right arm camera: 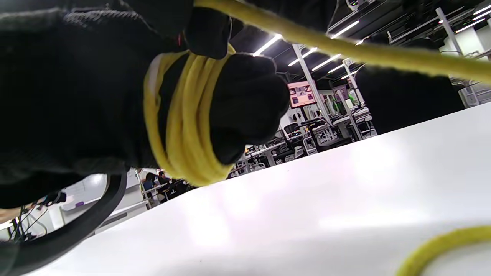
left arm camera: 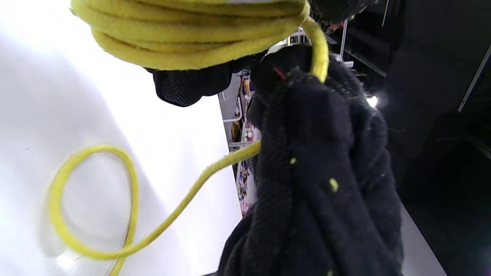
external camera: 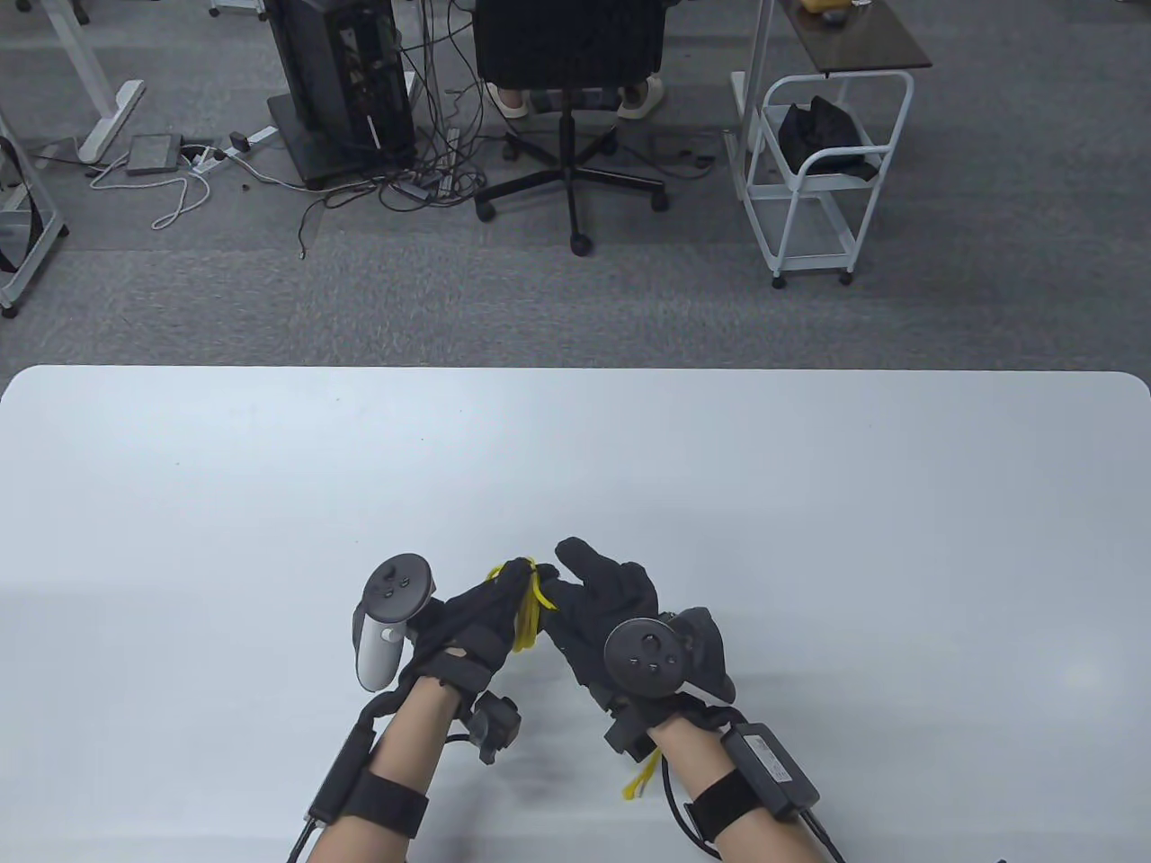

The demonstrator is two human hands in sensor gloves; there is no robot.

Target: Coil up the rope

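Observation:
The yellow rope (external camera: 526,620) is wound in several turns around the gloved fingers of my left hand (external camera: 490,611), low in the middle of the table view. The coil shows close up in the left wrist view (left arm camera: 191,34) and in the right wrist view (right arm camera: 184,126). My right hand (external camera: 598,602) is right beside it and holds the free strand, which runs from the coil into its glove (left arm camera: 326,172). The strand leaves the glove as a loose loop (left arm camera: 92,203) lying on the table. A frayed rope end (external camera: 640,782) lies under my right wrist.
The white table (external camera: 270,503) spreads wide around both hands. Beyond its far edge are an office chair (external camera: 569,108), a white cart (external camera: 823,171) and a computer tower (external camera: 342,81) with cables on the floor.

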